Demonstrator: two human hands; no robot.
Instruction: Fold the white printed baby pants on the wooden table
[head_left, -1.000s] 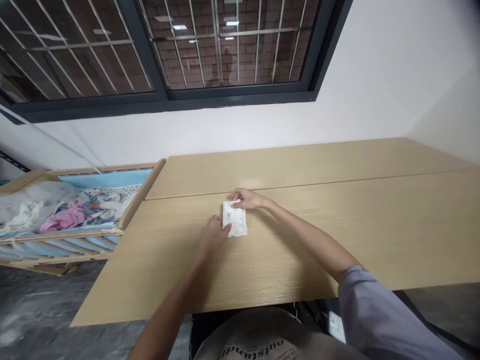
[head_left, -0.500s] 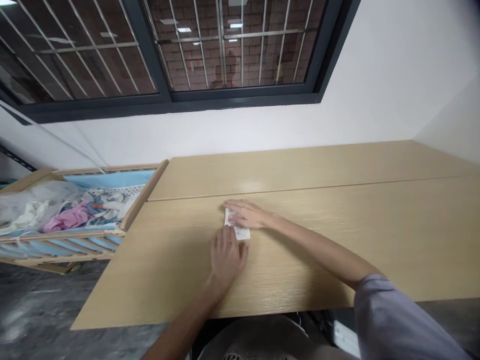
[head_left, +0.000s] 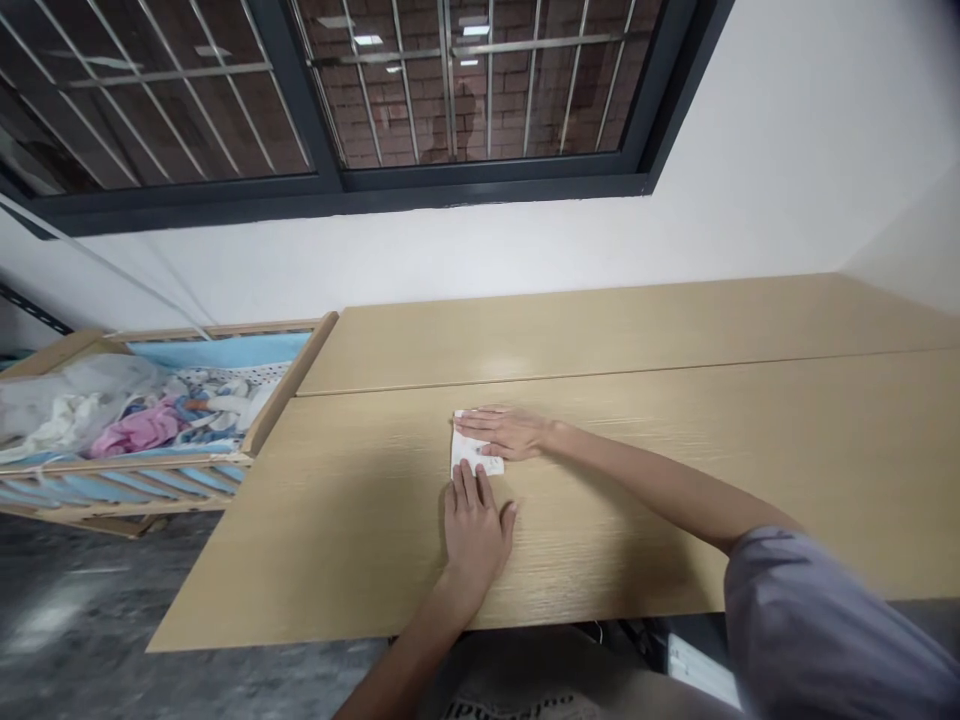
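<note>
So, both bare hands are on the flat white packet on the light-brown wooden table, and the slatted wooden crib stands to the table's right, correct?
No, wrong side: the head view shows the slatted wooden crib to the left of the table. The left hand and right hand do touch the packet.

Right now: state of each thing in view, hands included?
white piece: flat on the table, partly covered
left hand: open, touching its near edge
right hand: open, laid over it
pink cloth: crumpled, in the crib
window: barred; shut or not, can't tell
</note>
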